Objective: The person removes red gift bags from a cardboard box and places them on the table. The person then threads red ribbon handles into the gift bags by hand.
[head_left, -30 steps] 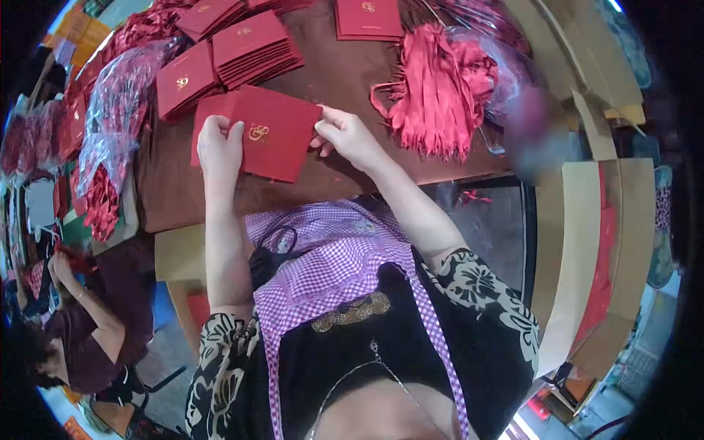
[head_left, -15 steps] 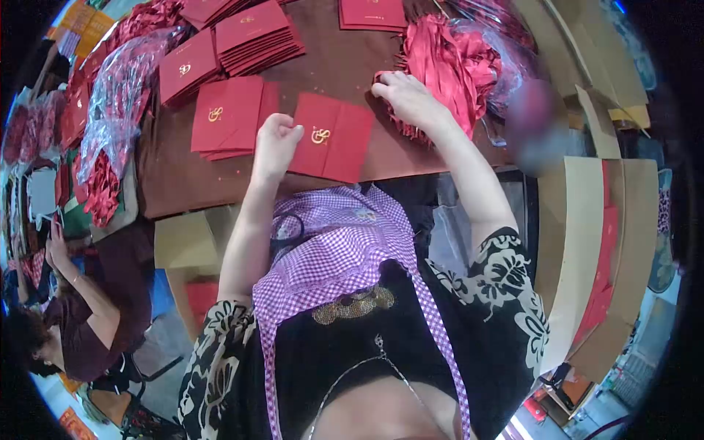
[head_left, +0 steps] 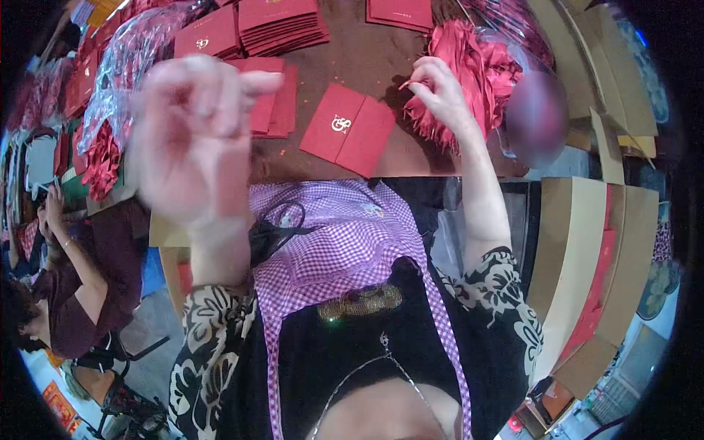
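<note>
My left hand (head_left: 194,128) is raised close to the camera and smeared by motion; its fingers look curled, and what they hold, if anything, cannot be made out. My right hand (head_left: 438,92) pinches the end of a thin red ribbon at the left edge of the red ribbon bundle (head_left: 469,70). Between the hands, a red card with a gold emblem (head_left: 348,130) lies flat on the brown table (head_left: 330,70), touched by neither hand. Other red cards (head_left: 282,110) lie partly behind my left hand.
Stacks of red cards (head_left: 282,26) stand at the back, beside another pile (head_left: 400,13). Clear plastic wrap (head_left: 136,62) is at the left. Cardboard boxes (head_left: 561,257) stand at the right. A co-worker (head_left: 81,271) sits at the far left.
The card went from both hands to lying on the table. My right hand moved to the ribbons and now pinches one. My left hand left the card and rose toward the camera.
</note>
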A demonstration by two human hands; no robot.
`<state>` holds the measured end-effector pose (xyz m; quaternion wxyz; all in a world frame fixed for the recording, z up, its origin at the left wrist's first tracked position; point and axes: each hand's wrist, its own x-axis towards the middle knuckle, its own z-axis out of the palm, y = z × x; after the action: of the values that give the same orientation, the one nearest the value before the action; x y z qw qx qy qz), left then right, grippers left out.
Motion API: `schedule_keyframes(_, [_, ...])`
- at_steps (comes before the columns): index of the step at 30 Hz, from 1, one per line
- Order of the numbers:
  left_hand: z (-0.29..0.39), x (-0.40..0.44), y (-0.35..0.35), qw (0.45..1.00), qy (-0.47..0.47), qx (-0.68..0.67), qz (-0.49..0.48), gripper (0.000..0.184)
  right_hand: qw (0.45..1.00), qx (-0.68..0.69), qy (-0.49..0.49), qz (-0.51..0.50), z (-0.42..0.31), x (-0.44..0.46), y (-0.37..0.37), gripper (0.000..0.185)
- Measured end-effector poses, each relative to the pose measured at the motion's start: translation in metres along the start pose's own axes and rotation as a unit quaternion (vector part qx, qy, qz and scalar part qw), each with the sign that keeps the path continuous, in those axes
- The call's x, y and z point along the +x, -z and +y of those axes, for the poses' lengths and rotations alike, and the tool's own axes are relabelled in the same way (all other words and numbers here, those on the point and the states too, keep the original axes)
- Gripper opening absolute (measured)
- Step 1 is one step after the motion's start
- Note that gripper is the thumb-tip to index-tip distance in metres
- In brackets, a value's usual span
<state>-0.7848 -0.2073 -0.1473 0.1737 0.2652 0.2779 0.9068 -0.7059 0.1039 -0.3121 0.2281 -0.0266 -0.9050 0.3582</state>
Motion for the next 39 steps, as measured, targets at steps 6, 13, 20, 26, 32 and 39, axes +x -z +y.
schedule_keyframes(6, [0.061,-0.020,-0.017,0.922,0.058,-0.320,-0.212,0.012,0.986,0.144,-0.071,0.050,-0.022,-0.018,-0.016,0.008])
schedule_keyframes(13, [0.086,-0.040,-0.008,0.623,0.161,-0.672,-0.365,0.011,0.976,0.192,-0.074,0.075,-0.050,-0.037,-0.031,0.009])
schedule_keyframes(20, [0.083,-0.038,-0.018,0.614,0.204,-0.696,-0.311,0.009,0.980,0.184,-0.071,0.041,-0.067,-0.047,-0.040,0.010])
schedule_keyframes(26, [0.074,-0.039,-0.022,0.599,0.225,-0.704,-0.308,0.006,0.979,0.189,-0.068,0.027,-0.069,-0.053,-0.063,0.011])
schedule_keyframes(32, [0.066,-0.050,-0.019,0.574,0.235,-0.724,-0.302,0.008,0.981,0.177,-0.077,-0.006,-0.077,-0.058,-0.069,0.010])
schedule_keyframes(39, [0.071,-0.063,-0.015,0.539,0.252,-0.748,-0.294,0.014,0.961,0.243,-0.134,0.004,-0.076,-0.056,-0.074,0.011])
